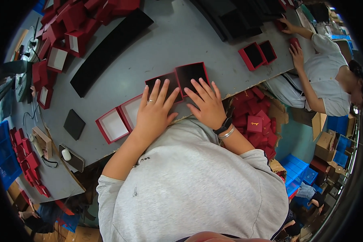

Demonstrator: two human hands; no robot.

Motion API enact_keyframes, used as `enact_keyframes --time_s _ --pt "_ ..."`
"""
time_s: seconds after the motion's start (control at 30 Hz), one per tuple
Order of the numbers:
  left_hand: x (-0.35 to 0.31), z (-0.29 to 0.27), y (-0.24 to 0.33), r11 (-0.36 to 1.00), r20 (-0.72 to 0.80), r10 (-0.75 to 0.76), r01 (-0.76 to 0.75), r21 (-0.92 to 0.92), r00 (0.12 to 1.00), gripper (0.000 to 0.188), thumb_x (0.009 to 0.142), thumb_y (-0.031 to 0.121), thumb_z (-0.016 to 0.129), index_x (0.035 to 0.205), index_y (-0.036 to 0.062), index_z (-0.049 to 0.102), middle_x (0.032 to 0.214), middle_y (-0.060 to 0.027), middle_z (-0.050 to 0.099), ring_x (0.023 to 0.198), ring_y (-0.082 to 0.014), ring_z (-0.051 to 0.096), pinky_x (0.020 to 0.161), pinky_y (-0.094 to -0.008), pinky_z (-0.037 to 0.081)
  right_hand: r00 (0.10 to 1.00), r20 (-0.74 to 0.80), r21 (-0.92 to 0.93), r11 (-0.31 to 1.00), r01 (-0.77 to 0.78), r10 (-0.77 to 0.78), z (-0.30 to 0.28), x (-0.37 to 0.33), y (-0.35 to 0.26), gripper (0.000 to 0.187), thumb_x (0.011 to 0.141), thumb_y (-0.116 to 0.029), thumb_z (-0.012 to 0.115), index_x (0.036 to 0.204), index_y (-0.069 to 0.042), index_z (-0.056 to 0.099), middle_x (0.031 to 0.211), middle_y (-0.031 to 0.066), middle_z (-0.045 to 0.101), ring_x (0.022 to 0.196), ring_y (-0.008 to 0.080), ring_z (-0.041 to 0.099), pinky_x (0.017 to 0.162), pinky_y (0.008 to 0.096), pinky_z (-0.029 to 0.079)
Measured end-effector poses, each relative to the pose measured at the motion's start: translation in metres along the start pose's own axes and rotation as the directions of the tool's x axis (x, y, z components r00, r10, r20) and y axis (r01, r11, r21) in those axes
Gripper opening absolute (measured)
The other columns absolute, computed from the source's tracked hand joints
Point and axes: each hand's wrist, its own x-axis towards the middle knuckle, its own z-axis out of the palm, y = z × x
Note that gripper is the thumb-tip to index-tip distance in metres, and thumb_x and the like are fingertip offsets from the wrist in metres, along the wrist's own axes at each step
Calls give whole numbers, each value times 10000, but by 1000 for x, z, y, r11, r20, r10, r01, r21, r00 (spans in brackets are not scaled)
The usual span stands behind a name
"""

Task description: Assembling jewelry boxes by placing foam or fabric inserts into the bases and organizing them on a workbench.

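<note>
Two hands lie flat at the near edge of the grey table [181, 44], fingers spread and gripping nothing. The left hand [152, 115] covers the join between a white-lined red box [131, 111] and a black-lined red box [165, 85]; the right hand [207, 108] rests just below a second black-lined box [192, 74], fingertips at its near rim. Pressing down like this looks meant to seat or steady the linings. Another white-lined tray [112, 126] sits just left of the first. A heap of red boxes [68, 28] fills the far left corner, a long black strip [111, 50] runs diagonally beside it, and a small black pad [74, 124] lies near the left edge. Toward the far right edge a co-worker's hands [296, 52] work by two more open red boxes [257, 54]. Below the right edge, a carton holds closed red boxes [256, 121].
</note>
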Motion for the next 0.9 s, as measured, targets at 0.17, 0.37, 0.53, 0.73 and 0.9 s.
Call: enact_keyframes --time_s 0.17,0.37,0.53,0.73,0.9 --pt "3 -3 -1 1000 17 24 -24 13 1000 833 834 448 757 1548 189 416 1626 -155 334 1514 -345 292 1224 -522 230 1000 14 -24 1000 15 -15 -2 13 -1 595 862 -302 739 1423 -220 560 1546 52 467 1446 295 404 1180 546 272" --pt "8 1 -6 997 67 72 -73 4 995 894 824 472 757 1555 119 383 1612 -222 325 1505 -378 299 1230 -466 243 999 16 3 999 35 -35 3 15 5 537 871 -290 730 1385 -214 593 1533 52 484 1442 290 413 1183 547 273" --pt "2 -4 -3 996 -72 89 -89 -2 993 694 845 387 751 1435 103 520 1506 -160 469 1428 -322 412 1199 -452 301 999 -28 -9 999 31 -31 3 17 6 424 888 -252 711 1304 -200 655 1481 58 536 1417 282 447 1180 545 270" --pt "-12 -9 0 993 -200 79 -95 -72 977 334 840 229 748 1130 70 699 1157 -63 659 1131 -244 602 1073 -421 436 987 -155 13 999 34 -31 -7 10 6 230 876 -204 717 1101 -159 721 1171 8 657 1229 203 564 1177 524 251" --pt "-9 -5 -2 989 -211 89 -111 -93 973 313 834 209 748 1104 58 703 1070 -55 674 1043 -234 626 1040 -406 457 999 -44 20 1000 -14 15 -8 15 2 185 856 -185 735 1036 -145 722 1090 -9 646 1114 190 597 1177 526 252"
